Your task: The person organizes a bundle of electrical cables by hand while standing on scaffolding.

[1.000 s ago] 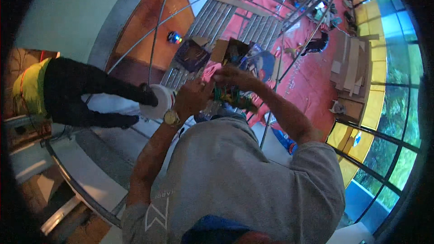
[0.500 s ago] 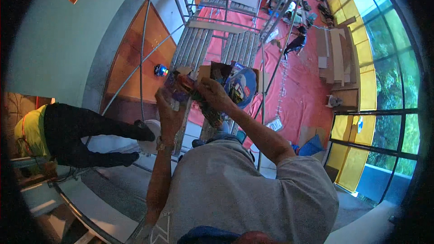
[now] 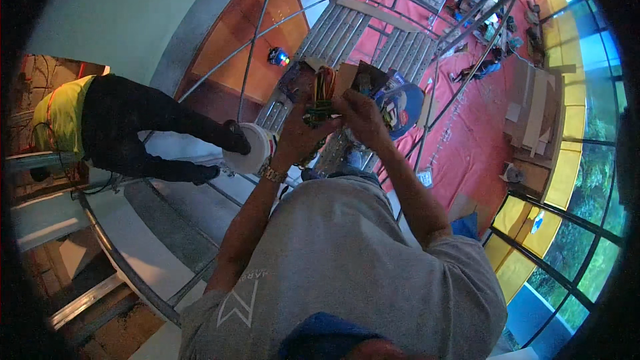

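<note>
A bundle of coloured wires (image 3: 325, 85), yellow, red and green, stands up between my two hands over the scaffold planks. My left hand (image 3: 301, 132), with a watch on its wrist, is closed around the bundle's lower, green part. My right hand (image 3: 363, 119) is closed beside it, its fingertips at the bundle's right side; what exactly they pinch is hidden. Just beyond my right hand lie an open cardboard box (image 3: 345, 79) and a blue-and-white rounded package (image 3: 404, 109). Green strands hang below my left hand.
Metal scaffold planks (image 3: 337, 30) run ahead between tubular rails. At left, a person in a yellow top and black trousers (image 3: 130, 117) has a foot at a white bucket (image 3: 247, 149). A small lit device (image 3: 278, 57) sits left of the planks. Red sheeting (image 3: 460, 140) covers the floor below.
The whole view has swung, so the surroundings appear farther right. My hands have come closer together, and the wire bundle now stands more plainly between them.
</note>
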Tool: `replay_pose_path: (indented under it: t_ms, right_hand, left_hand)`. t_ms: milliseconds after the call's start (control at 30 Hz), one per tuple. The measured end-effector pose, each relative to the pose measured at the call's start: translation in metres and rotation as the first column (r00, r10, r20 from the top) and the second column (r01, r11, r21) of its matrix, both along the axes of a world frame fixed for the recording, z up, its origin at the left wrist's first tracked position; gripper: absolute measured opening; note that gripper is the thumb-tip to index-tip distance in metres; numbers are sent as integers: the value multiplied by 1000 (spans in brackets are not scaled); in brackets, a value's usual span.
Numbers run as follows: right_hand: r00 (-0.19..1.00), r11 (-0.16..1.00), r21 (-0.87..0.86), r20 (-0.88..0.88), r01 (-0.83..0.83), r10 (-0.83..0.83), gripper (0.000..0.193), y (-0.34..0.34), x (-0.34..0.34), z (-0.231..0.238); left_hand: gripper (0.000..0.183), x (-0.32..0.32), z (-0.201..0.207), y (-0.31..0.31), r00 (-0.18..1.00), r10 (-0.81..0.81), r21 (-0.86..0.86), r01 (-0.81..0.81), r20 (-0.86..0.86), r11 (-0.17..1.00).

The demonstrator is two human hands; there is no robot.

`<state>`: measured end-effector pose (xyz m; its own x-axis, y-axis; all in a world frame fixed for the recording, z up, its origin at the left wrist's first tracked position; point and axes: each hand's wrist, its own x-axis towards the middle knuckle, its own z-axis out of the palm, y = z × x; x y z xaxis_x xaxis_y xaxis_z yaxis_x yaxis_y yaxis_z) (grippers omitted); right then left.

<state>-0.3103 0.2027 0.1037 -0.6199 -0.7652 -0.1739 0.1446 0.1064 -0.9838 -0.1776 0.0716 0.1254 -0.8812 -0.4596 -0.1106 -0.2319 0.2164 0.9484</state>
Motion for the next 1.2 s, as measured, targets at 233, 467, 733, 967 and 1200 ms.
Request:
replay_pose_path:
  t_ms: [233,467,733,967,1200]
  right_hand:
    - [932,956,68,-213,-284,292,31,18,-19,10]
    - [927,927,-35,17,-373,374,37,21,-17,-2]
    - [918,914,-279,182,-295,352,35,5,-6,-8]
    - [988,976,-164,-64,-147,138,33,-12,11,-35]
    - [971,989,8,-189,-146,145,36,-19,38,-34]
  left_hand:
    - [66,13,9,1,996,80,261,-69,-30,963]
    - [53,34,-4,-13,998,53,503,-26,-39,864]
    - [48,39,-38,-3,969,122,916,157,-215,368]
    - [49,41,-29,-6,952,306,875,-158,12,457]
    - [32,38,-19,-6,947,212,158,-253,240,954]
